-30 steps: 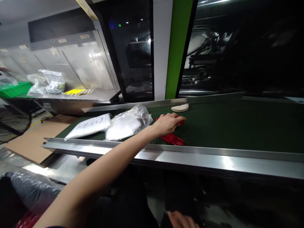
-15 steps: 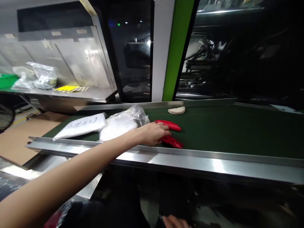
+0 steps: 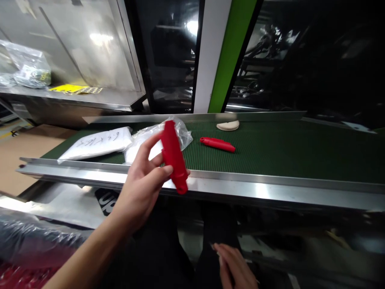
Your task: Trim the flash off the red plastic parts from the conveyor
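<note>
Head view: left grip [image 3: 142,180] aloft around tilted red piece [image 3: 175,154]

**Left hand raised in a pinch, right hand low**

The left hand [image 3: 141,186] overlaps the conveyor's near edge [image 3: 270,190] in view, gripping between thumb and fingers, its bare forearm [image 3: 99,237] slanting up from the lower left. Below that edge, the right hand [image 3: 237,267] shows fingers together, its grip unclear.

On the left, a steel table [image 3: 117,97] stood against a metal wall [image 3: 78,30], which reflected bright light [image 3: 101,39]. A white and green post [image 3: 234,52] separated two dark windows [image 3: 171,46]. At the far left, the floor [image 3: 6,124] had a yellow line [image 3: 5,134].
</note>
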Demonstrator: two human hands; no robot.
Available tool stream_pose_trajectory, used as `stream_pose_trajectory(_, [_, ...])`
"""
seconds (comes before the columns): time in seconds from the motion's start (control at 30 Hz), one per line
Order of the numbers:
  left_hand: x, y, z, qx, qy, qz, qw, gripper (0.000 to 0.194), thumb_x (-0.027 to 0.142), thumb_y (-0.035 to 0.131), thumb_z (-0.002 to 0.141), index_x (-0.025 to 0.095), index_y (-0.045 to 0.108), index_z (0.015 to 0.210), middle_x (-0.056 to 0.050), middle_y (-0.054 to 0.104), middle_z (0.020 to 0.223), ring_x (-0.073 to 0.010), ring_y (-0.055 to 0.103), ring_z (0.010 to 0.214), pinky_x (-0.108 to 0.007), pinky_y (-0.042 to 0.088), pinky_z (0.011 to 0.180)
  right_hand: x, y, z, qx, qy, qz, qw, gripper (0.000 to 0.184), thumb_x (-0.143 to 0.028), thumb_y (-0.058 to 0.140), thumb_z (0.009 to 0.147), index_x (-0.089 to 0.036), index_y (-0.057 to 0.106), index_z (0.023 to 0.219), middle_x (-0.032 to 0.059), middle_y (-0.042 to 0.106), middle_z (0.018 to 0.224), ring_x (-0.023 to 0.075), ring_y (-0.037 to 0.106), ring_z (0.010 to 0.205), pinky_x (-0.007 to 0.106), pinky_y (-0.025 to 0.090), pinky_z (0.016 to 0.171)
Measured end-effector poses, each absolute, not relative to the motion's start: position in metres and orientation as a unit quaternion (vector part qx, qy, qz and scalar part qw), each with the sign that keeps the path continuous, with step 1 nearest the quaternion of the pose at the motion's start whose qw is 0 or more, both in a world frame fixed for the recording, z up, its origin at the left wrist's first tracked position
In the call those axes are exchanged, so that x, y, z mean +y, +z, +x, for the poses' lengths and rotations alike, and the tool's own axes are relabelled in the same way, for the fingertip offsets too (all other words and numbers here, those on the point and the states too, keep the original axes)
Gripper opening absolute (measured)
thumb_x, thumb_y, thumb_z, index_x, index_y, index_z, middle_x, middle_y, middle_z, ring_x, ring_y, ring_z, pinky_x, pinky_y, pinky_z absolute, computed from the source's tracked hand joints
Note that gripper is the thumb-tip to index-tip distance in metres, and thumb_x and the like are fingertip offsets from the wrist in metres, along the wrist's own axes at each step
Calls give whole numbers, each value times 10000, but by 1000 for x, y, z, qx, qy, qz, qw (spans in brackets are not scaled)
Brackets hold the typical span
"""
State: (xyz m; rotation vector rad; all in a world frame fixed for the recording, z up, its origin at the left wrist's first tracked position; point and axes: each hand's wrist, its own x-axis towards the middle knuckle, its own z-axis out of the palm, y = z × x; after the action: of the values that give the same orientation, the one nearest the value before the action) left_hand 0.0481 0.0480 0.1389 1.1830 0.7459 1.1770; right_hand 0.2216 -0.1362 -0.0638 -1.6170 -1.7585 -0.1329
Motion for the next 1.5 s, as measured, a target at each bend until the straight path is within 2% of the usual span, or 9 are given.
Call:
stream_pose_trajectory(0.1, [13, 130, 29, 371, 493, 422, 664, 441, 285, 508, 850, 295, 429, 1284, -58, 608, 913, -216, 647, 610, -223, 447, 423, -134, -39, 225, -665, 20, -642, 381, 270, -152, 461, 936, -166, 583, 1177, 82, 679, 1072, 150, 674, 965, 220, 584, 780])
stream_pose_trajectory(0.2, [-18, 106, 23, 404, 437, 378, 709, 372, 416, 448, 918, 326, 389, 1274, -36, 606, 856, -170, 599, 449, -182, 353, 372, -127, -8, 223, -654, 93, -637, 397, 302, -176, 498, 934, -190, 560, 1229, 47, 686, 1065, 118, 682, 938, 160, 568, 782])
stream_pose_trajectory(0.3, [-48, 77, 26, 377, 375, 304, 791, 369, 383, 447, 923, 327, 336, 1271, -38, 621, 875, -177, 614, 434, -189, 392, 395, -121, 18, 216, -665, 113, -625, 393, 325, -173, 503, 929, -222, 568, 1244, 27, 680, 1086, 102, 687, 897, 140, 564, 772])
stream_pose_trajectory(0.47, [-79, 52, 25, 389, 355, 220, 821, 157, 315, 507, 892, 230, 458, 1014, -32, 599, 940, -112, 584, 521, -142, 383, 378, -113, 50, 201, -702, 112, -596, 373, 347, -120, 503, 914, -227, 581, 1235, 30, 658, 1134, 108, 674, 937, 172, 568, 817])
stream_pose_trajectory(0.67, [-86, 57, 16, 400, 337, 236, 819, 184, 372, 519, 885, 204, 483, 952, 21, 521, 547, -78, 374, 379, -145, 308, 348, -101, 77, 180, -770, 91, -524, 352, 381, 7, 496, 862, -133, 598, 1201, 93, 610, 1180, 157, 595, 1090, 284, 527, 934])
stream_pose_trajectory(0.83, [-89, 65, 14, 432, 351, 214, 803, 241, 422, 481, 890, 194, 540, 936, -14, 547, 644, -94, 413, 454, -170, 323, 391, -99, 82, 171, -787, 78, -510, 339, 374, -4, 521, 853, -125, 604, 1197, 88, 629, 1147, 165, 602, 1045, 320, 522, 907])
stream_pose_trajectory(0.97, [-91, 71, 14, 432, 375, 174, 802, 329, 423, 374, 915, 165, 578, 906, -18, 489, 574, -106, 408, 461, -167, 309, 396, -100, 83, 170, -800, 52, -506, 318, 359, -20, 541, 850, -138, 618, 1179, 81, 638, 1131, 176, 605, 1020, 352, 514, 885])
stream_pose_trajectory(1.13, [-92, 70, 13, 406, 395, 152, 810, 289, 394, 400, 906, 165, 576, 926, -56, 591, 839, -91, 459, 490, -163, 329, 393, -100, 85, 172, -807, 43, -500, 311, 331, -32, 542, 850, -129, 628, 1155, 84, 635, 1132, 177, 608, 1009, 352, 511, 858])
stream_pose_trajectory(1.5, [-88, 69, 12, 384, 369, 177, 828, 303, 412, 384, 915, 164, 559, 918, -29, 552, 711, -101, 451, 490, -160, 329, 391, -99, 84, 175, -816, 42, -490, 302, 360, 1, 571, 830, -105, 623, 1170, 109, 620, 1150, 196, 579, 1024, 373, 485, 853])
